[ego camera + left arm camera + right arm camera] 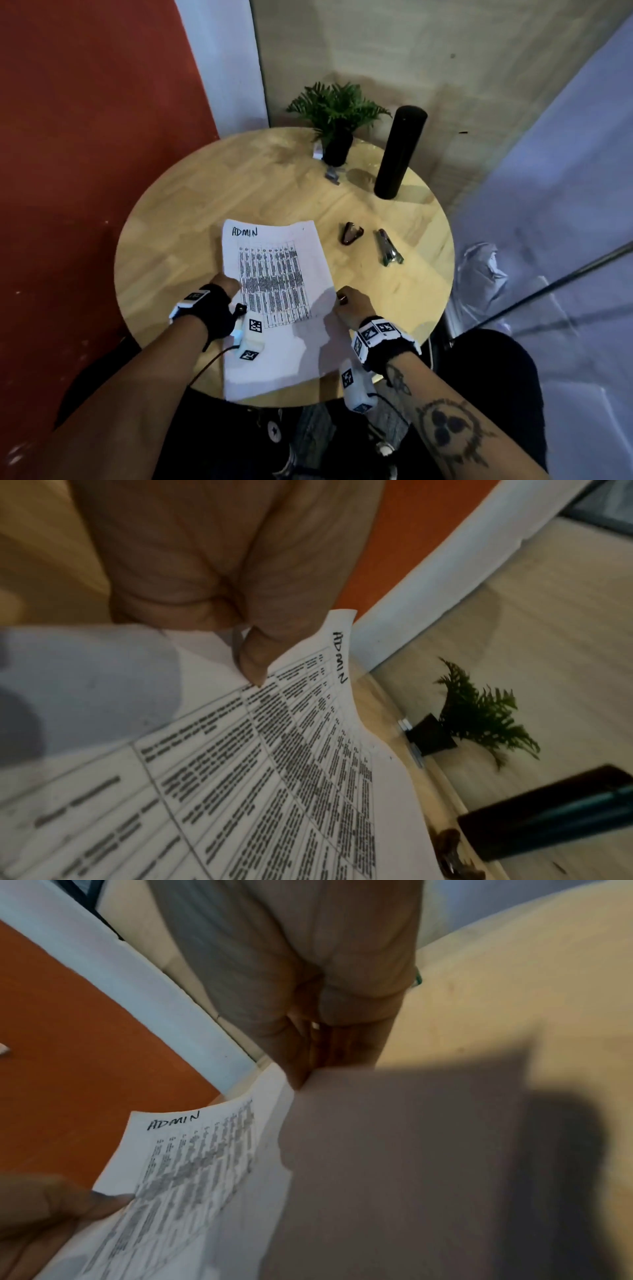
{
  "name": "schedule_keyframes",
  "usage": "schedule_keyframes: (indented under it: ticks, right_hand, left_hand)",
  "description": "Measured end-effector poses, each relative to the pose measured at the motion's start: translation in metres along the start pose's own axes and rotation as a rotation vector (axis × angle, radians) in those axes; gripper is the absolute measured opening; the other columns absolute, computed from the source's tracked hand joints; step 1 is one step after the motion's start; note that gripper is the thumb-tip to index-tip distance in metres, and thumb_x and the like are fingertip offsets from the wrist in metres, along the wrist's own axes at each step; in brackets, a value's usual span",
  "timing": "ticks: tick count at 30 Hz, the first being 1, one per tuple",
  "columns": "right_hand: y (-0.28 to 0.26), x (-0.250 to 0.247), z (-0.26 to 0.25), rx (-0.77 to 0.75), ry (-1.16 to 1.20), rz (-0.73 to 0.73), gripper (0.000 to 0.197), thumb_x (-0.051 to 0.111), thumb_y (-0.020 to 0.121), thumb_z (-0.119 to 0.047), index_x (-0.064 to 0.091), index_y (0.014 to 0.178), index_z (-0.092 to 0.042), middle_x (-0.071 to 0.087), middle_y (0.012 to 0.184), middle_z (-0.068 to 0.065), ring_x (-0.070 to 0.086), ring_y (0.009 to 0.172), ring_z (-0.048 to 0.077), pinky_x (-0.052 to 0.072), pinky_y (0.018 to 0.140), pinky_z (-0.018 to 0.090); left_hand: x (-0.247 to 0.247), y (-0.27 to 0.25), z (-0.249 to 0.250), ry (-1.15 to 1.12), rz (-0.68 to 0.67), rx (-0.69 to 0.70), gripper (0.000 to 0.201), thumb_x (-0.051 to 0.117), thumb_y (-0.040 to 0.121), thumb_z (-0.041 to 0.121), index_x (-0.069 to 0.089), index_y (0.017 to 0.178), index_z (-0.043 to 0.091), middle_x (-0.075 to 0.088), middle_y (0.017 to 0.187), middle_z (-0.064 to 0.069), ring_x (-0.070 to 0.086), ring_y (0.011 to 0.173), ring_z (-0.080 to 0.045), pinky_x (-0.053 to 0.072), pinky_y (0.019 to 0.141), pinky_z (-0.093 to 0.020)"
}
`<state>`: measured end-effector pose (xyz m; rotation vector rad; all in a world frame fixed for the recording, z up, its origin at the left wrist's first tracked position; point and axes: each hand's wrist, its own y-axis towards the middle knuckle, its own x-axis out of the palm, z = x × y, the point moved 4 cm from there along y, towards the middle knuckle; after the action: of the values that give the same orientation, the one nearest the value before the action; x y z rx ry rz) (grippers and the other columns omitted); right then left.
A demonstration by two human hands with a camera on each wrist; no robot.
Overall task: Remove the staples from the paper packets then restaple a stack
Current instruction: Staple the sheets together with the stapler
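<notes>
At the near edge of the round table: both hands grasp one paper packet.
The left hand pinches the packet's left edge, thumb on the printed sheet; the right hand grips its right edge, fingers curled at the margin. The packet, marked "ADMIN", lies on the table, overhanging its near edge. Right of the packet lie a staple remover and a stapler, apart. Beyond the packet stand a potted plant and a black cylinder.

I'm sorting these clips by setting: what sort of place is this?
Probably a corner of an office or a home workspace. A small round wooden table stands against an orange wall, with a potted plant, a stapler and a printed sheet marked ADMIN on it.
</notes>
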<state>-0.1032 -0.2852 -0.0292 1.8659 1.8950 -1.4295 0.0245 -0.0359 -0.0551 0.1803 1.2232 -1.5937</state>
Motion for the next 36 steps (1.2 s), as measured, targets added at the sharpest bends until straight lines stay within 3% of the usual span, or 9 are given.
schedule_keyframes:
  ticks: [3, 8, 11, 14, 17, 19, 22, 26, 36]
  right_hand:
    - [0.016, -0.034, 0.018, 0.024, -0.168, 0.010, 0.018, 0.048, 0.090, -0.015, 0.059, 0.099, -0.005, 0.062, 0.111, 0.020, 0.059, 0.100, 0.034, 0.047, 0.078, 0.034]
    - [0.064, -0.111, 0.032, 0.120, -0.181, 0.428, 0.044, 0.051, 0.092, -0.030, 0.041, 0.128, -0.006, 0.046, 0.126, 0.017, 0.046, 0.116, 0.036, 0.044, 0.083, 0.042]
    - [0.091, -0.115, 0.035, 0.176, -0.226, 0.353, 0.049, 0.050, 0.093, -0.038, 0.037, 0.128, -0.007, 0.043, 0.130, 0.018, 0.041, 0.120, 0.036, 0.042, 0.089, 0.046]
    - [0.102, -0.105, 0.036, 0.130, -0.364, 0.206, 0.054, 0.056, 0.089, -0.019, 0.032, 0.137, -0.009, 0.040, 0.130, 0.020, 0.041, 0.119, 0.038, 0.041, 0.094, 0.045]
    - [0.096, -0.110, 0.044, 0.122, -0.062, 0.296, 0.040, 0.046, 0.092, -0.015, 0.041, 0.130, -0.005, 0.047, 0.119, 0.024, 0.050, 0.105, 0.038, 0.045, 0.087, 0.044]
    - [0.081, -0.107, 0.051, 0.205, 0.405, 0.410, 0.016, 0.041, 0.095, -0.017, 0.048, 0.098, -0.003, 0.053, 0.094, 0.020, 0.053, 0.073, 0.030, 0.045, 0.068, 0.036]
    - [0.060, -0.063, 0.044, 0.240, 0.487, 0.221, 0.035, 0.033, 0.098, -0.032, 0.051, 0.098, -0.002, 0.048, 0.069, 0.016, 0.049, 0.063, 0.028, 0.035, 0.058, 0.031]
    - [0.041, -0.005, 0.026, 0.221, 0.155, 0.040, 0.048, 0.051, 0.092, -0.029, 0.039, 0.127, 0.002, 0.055, 0.122, 0.023, 0.053, 0.111, 0.037, 0.041, 0.084, 0.036]
    - [0.041, 0.004, 0.016, 0.226, 0.064, 0.104, 0.053, 0.059, 0.088, -0.026, 0.032, 0.128, -0.003, 0.053, 0.125, 0.018, 0.054, 0.113, 0.035, 0.043, 0.091, 0.038]
  left_hand:
    - [0.015, 0.012, 0.024, 0.038, 0.009, -0.006, 0.032, 0.046, 0.097, 0.010, 0.047, 0.123, -0.008, 0.057, 0.116, -0.023, 0.056, 0.102, -0.033, 0.032, 0.077, -0.029]
    - [0.030, 0.030, 0.027, 0.032, 0.040, -0.026, 0.041, 0.050, 0.094, 0.009, 0.043, 0.132, -0.008, 0.052, 0.117, -0.019, 0.047, 0.093, -0.025, 0.032, 0.077, -0.028]
    - [0.029, 0.030, 0.027, 0.065, 0.020, -0.032, 0.027, 0.051, 0.096, 0.010, 0.049, 0.116, -0.007, 0.051, 0.131, -0.024, 0.044, 0.092, -0.022, 0.031, 0.076, -0.027]
    - [0.026, 0.029, 0.029, 0.091, -0.029, -0.028, 0.022, 0.050, 0.096, 0.013, 0.049, 0.110, -0.004, 0.053, 0.121, -0.022, 0.049, 0.097, -0.025, 0.032, 0.076, -0.026]
    - [0.024, 0.029, 0.030, 0.119, -0.067, -0.018, 0.041, 0.052, 0.095, 0.017, 0.046, 0.127, -0.008, 0.055, 0.120, -0.021, 0.054, 0.099, -0.028, 0.033, 0.075, -0.026]
    - [0.019, 0.031, 0.033, 0.114, -0.063, 0.001, 0.042, 0.052, 0.095, 0.018, 0.046, 0.128, -0.008, 0.056, 0.120, -0.020, 0.054, 0.099, -0.029, 0.033, 0.075, -0.026]
    - [0.015, 0.030, 0.038, 0.094, -0.054, 0.003, 0.049, 0.053, 0.095, 0.020, 0.040, 0.135, -0.005, 0.050, 0.135, -0.021, 0.053, 0.115, -0.032, 0.038, 0.082, -0.030]
    - [0.020, 0.022, 0.040, -0.036, 0.107, 0.022, 0.060, 0.054, 0.092, 0.008, 0.020, 0.141, -0.001, 0.047, 0.134, -0.023, 0.052, 0.115, -0.037, 0.042, 0.082, -0.033]
    - [0.025, 0.005, 0.037, -0.113, 0.283, 0.088, 0.044, 0.044, 0.096, 0.011, 0.036, 0.137, -0.005, 0.042, 0.140, -0.024, 0.043, 0.128, -0.037, 0.032, 0.102, -0.036]
